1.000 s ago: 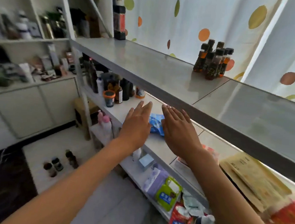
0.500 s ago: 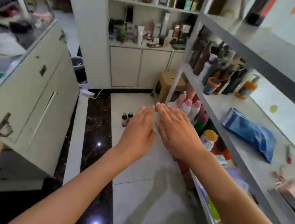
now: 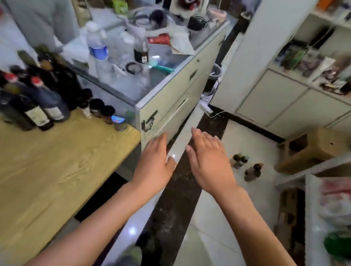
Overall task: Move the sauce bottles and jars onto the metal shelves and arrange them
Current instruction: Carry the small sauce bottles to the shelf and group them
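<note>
Hands, left hand and right hand, hover empty with fingers straight beside the wooden table, where dark sauce bottles and small jars stand at its far edge, unshelved.
</note>
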